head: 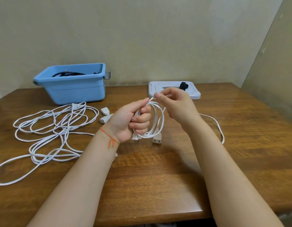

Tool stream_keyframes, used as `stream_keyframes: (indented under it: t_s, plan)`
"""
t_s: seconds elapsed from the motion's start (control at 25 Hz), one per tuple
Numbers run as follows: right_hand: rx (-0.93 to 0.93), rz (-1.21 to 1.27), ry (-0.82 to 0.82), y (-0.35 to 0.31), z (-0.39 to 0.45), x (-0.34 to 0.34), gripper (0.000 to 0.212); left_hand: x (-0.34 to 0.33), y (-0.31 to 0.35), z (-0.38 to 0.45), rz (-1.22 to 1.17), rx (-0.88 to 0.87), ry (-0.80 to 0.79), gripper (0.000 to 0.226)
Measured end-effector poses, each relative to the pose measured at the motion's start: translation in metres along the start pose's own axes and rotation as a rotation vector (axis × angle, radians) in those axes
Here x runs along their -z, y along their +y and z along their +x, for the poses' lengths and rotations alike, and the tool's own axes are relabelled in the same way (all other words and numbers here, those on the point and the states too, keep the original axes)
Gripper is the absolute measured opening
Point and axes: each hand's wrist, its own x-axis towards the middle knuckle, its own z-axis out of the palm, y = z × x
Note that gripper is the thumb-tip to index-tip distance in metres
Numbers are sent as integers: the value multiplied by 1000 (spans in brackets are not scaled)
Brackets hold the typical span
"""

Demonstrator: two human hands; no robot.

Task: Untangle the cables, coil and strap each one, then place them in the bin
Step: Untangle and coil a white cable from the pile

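On the left of the worktop [158,185] a loose tangle of white cable [50,128] sprawled in overlapping loops, its longest run trailing toward the near left edge. Behind it, at the far left, stood the blue bin [76,89] with a black cable [68,73] already lying inside. Just right of the tangle, two white connectors [104,114] lay side by side on the wood, partly hidden by the left hand.

At the centre, the left hand [130,122] gripped a white coil [155,122], fingers [140,120] curled tight through the loops so that the coil hung upright around them and stood out to their right. The coil's long axis ran roughly vertical; its two-hole plug [156,140] hung from the bottom and faced the near side, just above the wood. A coloured thread bracelet [109,136] circled the left wrist.

To the right, the right hand [176,105] pinched the cable's free stretch between thumb and forefinger above the top of the coil, the other fingers loosely curled. From behind that hand the white tail [219,126] ran right across the worktop and curved toward the near side. At the far right lay a white lid [194,94], flat, with a small black object [183,86] on it.
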Motion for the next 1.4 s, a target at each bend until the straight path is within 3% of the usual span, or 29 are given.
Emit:
stream_keyframes:
  t_s: [0.24, 0.44, 0.52, 0.76, 0.88, 1.04, 1.24, 1.36, 1.4]
  plan:
    - [17, -148, -306, -4, -7, -8, 33, 5, 1, 4, -81, -56, 117, 40]
    - [-32, -81, -301, -2, -5, 4, 30, 8, 0, 4, 239, -134, 278, 28]
    - [-4, -76, -343, -2, -5, 2, 27, 8, 0, 3, 260, -173, 283, 26]
    - [42, 106, -385, 0, -4, -3, 17, 4, 0, 0, -189, -14, -86, 35]
    - [35, 129, -435, 1, -5, -6, 20, 5, -3, 1, -199, 21, -179, 46]
    - [-104, -59, -242, 7, 0, -5, 38, 12, -2, 4, -298, -8, 1, 51]
    - [-223, -69, -79, 14, 5, 7, 15, 42, 9, 2, -790, -200, 441, 53]
    - [-241, 25, 12, 16, 8, 11, 10, 49, 11, -2, -859, -317, 633, 55]
    - [-224, -64, 64, 17, 9, 11, 11, 48, 12, -2, -835, -321, 666, 54]
